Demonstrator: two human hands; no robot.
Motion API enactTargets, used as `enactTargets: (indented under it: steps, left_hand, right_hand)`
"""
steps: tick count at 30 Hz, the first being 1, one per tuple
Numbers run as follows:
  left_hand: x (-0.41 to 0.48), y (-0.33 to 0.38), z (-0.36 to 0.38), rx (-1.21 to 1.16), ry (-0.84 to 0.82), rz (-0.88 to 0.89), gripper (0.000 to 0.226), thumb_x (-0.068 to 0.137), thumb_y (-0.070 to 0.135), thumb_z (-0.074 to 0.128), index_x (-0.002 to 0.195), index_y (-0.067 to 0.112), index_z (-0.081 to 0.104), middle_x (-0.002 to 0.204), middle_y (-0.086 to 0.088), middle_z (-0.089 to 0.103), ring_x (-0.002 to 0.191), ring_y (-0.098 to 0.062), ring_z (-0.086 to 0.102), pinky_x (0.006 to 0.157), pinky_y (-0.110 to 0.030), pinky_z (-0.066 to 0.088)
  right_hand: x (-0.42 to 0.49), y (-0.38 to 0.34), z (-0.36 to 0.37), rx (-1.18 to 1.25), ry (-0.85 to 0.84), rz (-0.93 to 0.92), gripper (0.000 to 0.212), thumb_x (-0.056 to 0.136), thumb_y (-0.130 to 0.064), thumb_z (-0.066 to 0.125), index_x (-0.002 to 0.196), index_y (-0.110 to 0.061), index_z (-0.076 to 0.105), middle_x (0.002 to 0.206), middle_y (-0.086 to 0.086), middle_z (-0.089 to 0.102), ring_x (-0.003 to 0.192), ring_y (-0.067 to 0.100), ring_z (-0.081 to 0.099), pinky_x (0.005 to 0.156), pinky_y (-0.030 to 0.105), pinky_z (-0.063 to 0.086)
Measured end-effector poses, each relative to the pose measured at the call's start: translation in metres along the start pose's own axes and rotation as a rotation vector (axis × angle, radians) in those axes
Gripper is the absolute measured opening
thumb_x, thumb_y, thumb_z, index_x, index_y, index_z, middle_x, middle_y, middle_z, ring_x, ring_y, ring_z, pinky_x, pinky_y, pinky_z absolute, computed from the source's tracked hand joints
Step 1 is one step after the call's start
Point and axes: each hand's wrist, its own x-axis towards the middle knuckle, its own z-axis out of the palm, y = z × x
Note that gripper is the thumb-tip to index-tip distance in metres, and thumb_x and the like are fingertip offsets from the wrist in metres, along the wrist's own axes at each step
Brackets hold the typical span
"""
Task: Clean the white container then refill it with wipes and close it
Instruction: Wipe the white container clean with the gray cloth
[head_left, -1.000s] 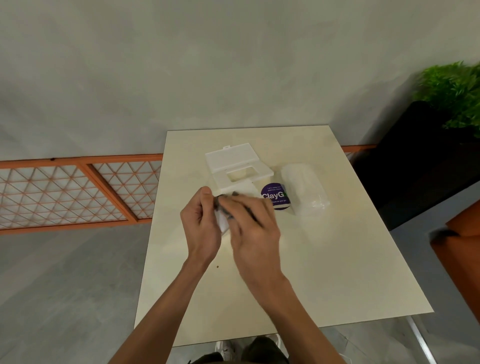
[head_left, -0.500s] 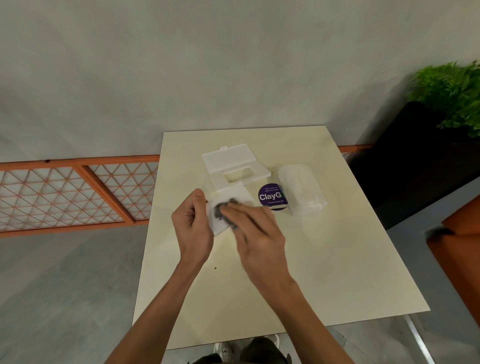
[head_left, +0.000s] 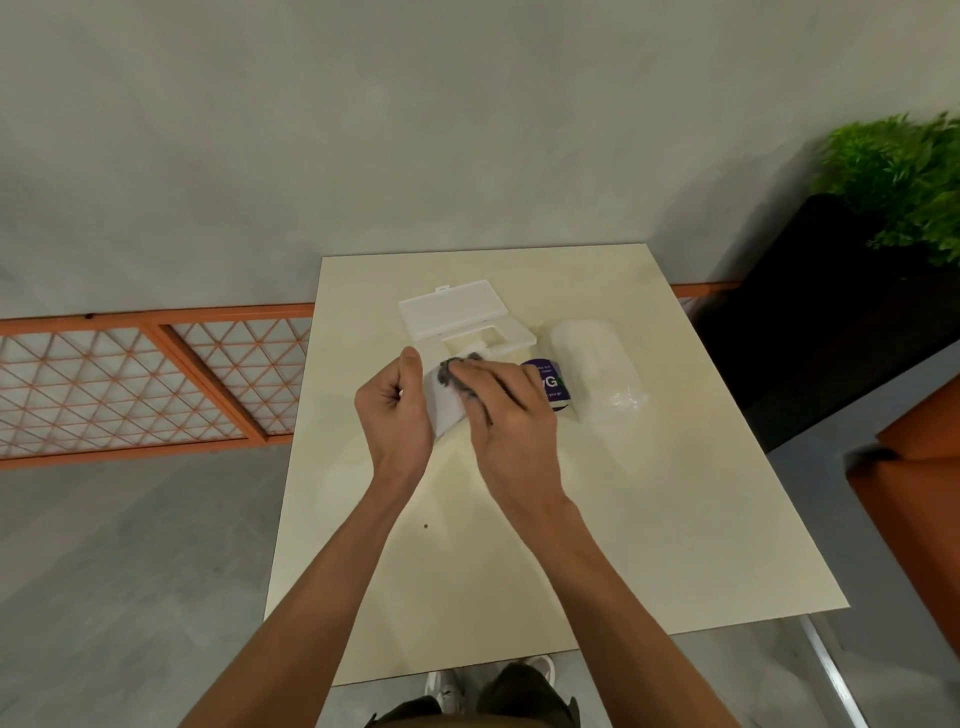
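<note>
The left hand (head_left: 397, 410) grips the white box (head_left: 444, 413) by its left side, fingers curled round it, and holds it tipped up just over the table (head_left: 649, 519). The right hand (head_left: 506, 410) lays its fingers flat and close together on a dark cloth (head_left: 458, 370) and presses it onto the box. The cloth has slid from the middle of the box to its far edge, and the right hand now hides more of the purple sticker (head_left: 551, 385). So the rubbing is still going on, and I think cleaning is not done. The lid (head_left: 452, 310) lies open just beyond the hands. The pack of wipes (head_left: 597, 366) waits to the right, not yet used.
</note>
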Motion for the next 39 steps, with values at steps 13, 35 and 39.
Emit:
enactTargets:
  steps: [13, 35, 39]
  left_hand:
    - [0.000, 0.002, 0.001, -0.066, 0.027, -0.047, 0.057, 0.111, 0.016, 0.053, 0.063, 0.012, 0.024, 0.058, 0.004, 0.022, 0.059, -0.014, 0.021, 0.055, -0.032, 0.022]
    - [-0.011, -0.002, -0.018, -0.028, 0.021, -0.043, 0.057, 0.111, 0.014, 0.054, 0.064, 0.012, 0.022, 0.068, -0.019, 0.015, 0.066, -0.026, 0.015, 0.063, -0.040, 0.016]
    - [-0.015, -0.002, -0.013, -0.008, -0.009, -0.006, 0.056, 0.111, 0.013, 0.054, 0.064, 0.014, 0.022, 0.066, -0.013, 0.016, 0.063, -0.018, 0.017, 0.063, -0.042, 0.016]
  right_hand:
    - [-0.025, -0.014, -0.004, 0.015, -0.047, -0.113, 0.025, 0.108, -0.008, 0.063, 0.129, -0.007, 0.077, 0.128, 0.006, 0.074, 0.112, 0.028, 0.070, 0.103, 0.033, 0.055]
    - [0.010, 0.000, -0.055, 0.387, 0.137, 0.493, 0.020, 0.102, -0.020, 0.076, 0.121, -0.018, 0.070, 0.105, -0.009, 0.079, 0.100, 0.010, 0.076, 0.086, 0.021, 0.057]
    - [0.014, -0.018, -0.055, 0.263, 0.178, 0.328, 0.014, 0.101, -0.018, 0.078, 0.111, -0.017, 0.067, 0.102, -0.010, 0.075, 0.094, 0.018, 0.072, 0.082, 0.028, 0.057]
